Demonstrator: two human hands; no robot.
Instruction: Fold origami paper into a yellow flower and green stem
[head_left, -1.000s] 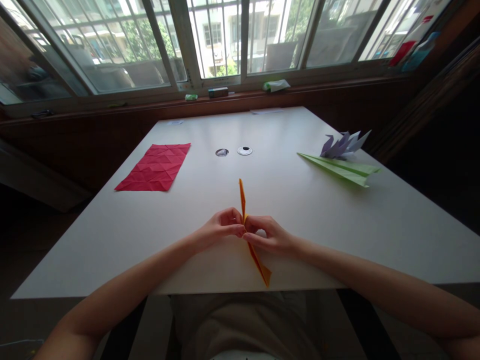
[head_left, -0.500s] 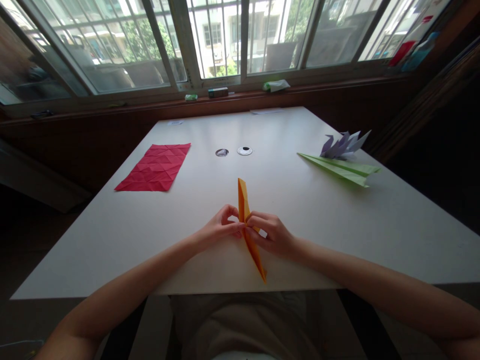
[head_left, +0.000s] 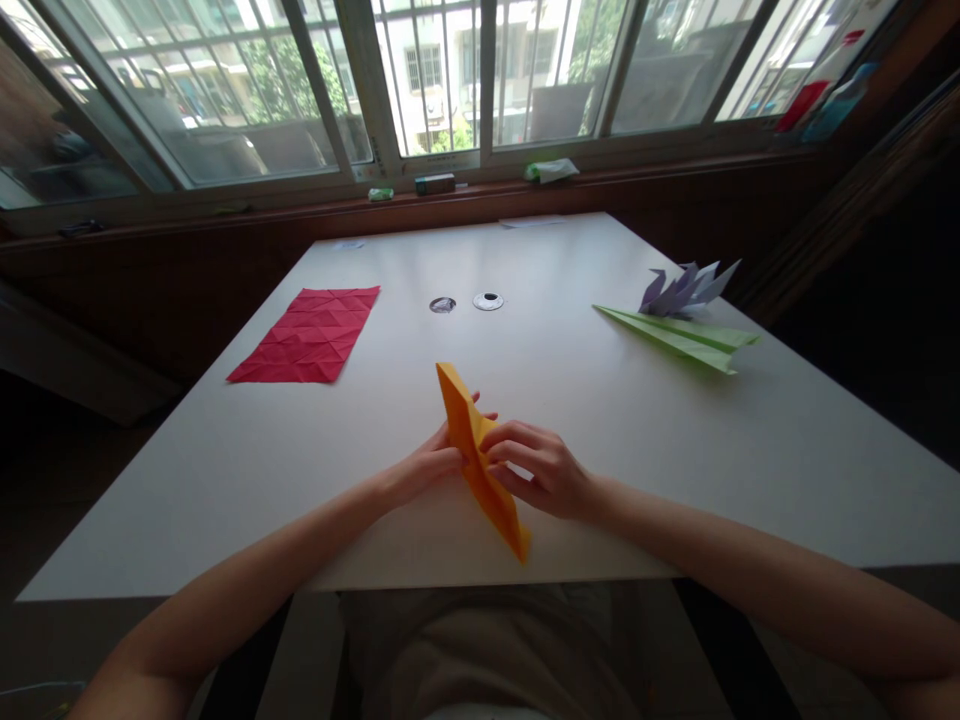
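– What lies on the white tabletop (head_left: 405, 345)?
– A creased red sheet (head_left: 307, 335) on the left, two small discs (head_left: 488, 301) near the middle.
– And on the right?
– A green paper plane (head_left: 679, 338), with purple folded paper (head_left: 684, 293) just behind it.
– Beyond that?
– A window (head_left: 486, 80), with a small box (head_left: 436, 184) on its sill (head_left: 495, 188).

I see a white table (head_left: 645, 430) bearing red paper (head_left: 311, 335) left, two discs (head_left: 488, 302) upper centre, green paper plane (head_left: 679, 338) right, purple origami (head_left: 679, 296) beside it.

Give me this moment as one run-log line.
left hand: holding folded orange paper; right hand: touching same paper; leftward: creased red paper sheet; rightward: folded light-green paper
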